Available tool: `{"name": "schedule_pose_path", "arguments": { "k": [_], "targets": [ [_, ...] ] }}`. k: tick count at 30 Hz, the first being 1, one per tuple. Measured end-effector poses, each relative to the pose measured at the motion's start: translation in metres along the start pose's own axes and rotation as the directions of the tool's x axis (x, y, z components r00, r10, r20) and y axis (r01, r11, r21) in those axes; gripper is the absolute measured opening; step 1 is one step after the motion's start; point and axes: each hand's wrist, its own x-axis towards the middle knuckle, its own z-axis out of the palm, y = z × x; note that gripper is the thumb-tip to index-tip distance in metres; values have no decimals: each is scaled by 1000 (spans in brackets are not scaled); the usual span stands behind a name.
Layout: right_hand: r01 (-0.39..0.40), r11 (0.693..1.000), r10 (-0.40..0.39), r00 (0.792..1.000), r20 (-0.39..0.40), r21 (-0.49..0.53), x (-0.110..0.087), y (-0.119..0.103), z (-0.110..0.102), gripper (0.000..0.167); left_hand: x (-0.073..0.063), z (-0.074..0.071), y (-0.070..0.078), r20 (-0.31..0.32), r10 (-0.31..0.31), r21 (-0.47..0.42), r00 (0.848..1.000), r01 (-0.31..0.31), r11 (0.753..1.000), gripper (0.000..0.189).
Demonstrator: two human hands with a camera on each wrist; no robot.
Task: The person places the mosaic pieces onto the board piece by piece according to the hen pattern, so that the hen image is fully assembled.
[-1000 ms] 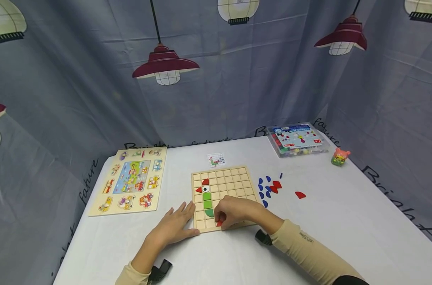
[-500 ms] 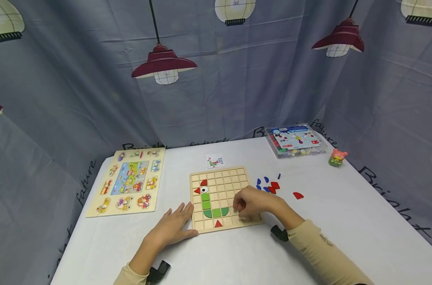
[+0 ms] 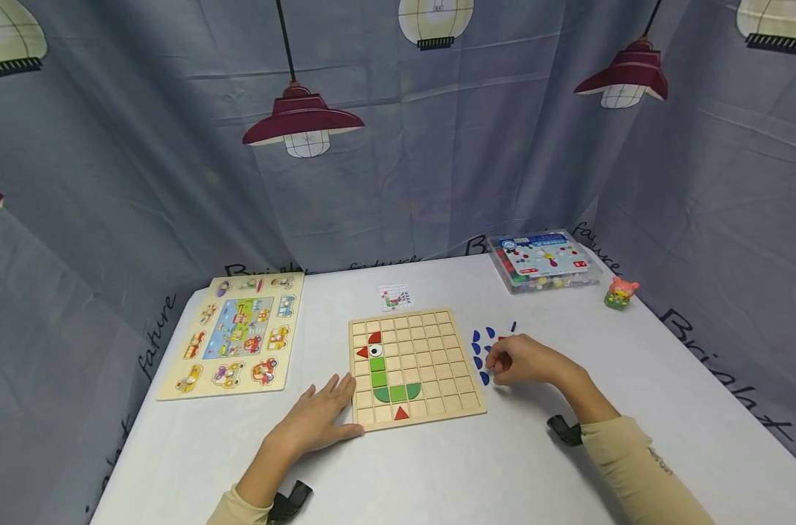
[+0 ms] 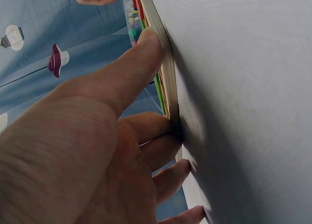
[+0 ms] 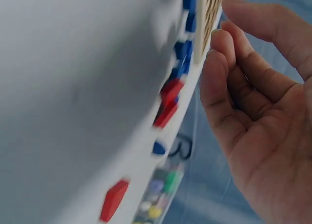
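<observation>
My left hand (image 3: 319, 415) lies with fingers spread at the left edge of the wooden grid board (image 3: 430, 357). In the left wrist view its thumb (image 4: 141, 53) touches the board's edge. On the board, a red quarter-round piece (image 3: 374, 337), a red triangle (image 3: 362, 352) and an eye piece (image 3: 376, 351) sit above green squares (image 3: 379, 371). Green quarter-rounds (image 3: 414, 391) flank the lower square, and another red triangle (image 3: 401, 413) lies below. My right hand (image 3: 529, 361) hovers over blue pieces (image 3: 484, 378) right of the board, fingers loosely bent, holding nothing visible.
A small picture card (image 3: 395, 297) lies behind the board. To the left is a vehicle puzzle board (image 3: 197, 321). A clear plastic box (image 3: 547, 261) and a small pink-and-green figurine (image 3: 621, 292) stand at the back right. Red pieces (image 5: 114, 200) lie near the right hand.
My right hand has moved from the board's lower part rightward, off the board and over the blue pieces. This uncovers the lower green pieces and the red triangle. My left hand has stayed put.
</observation>
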Motion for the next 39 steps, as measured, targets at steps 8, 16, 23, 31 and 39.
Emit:
{"name": "schedule_pose_path", "arguments": {
  "k": [8, 16, 23, 31, 39],
  "targets": [
    [-142, 989, 143, 989, -37, 32, -4, 29, -7, 19, 0, 1, 0, 1, -3, 6, 1000, 3, 1000, 84],
    [-222, 975, 223, 973, -62, 28, 2, 39, -10, 21, 0, 2, 1, 10, -10, -23, 1000, 11, 1000, 85],
    [-227, 974, 228, 970, -79, 22, 10, 46, -12, 25, 0, 0, 2, 7, -13, -16, 1000, 13, 1000, 85],
    [-226, 973, 228, 972, -61, 39, 20, 50, -15, 30, 0, 2, 0, 0, -7, -20, 1000, 7, 1000, 86],
    [-191, 980, 194, 980, -53, 46, 26, 52, -17, 29, 1, 2, -1, 5, -5, -8, 1000, 5, 1000, 85]
  ]
}}
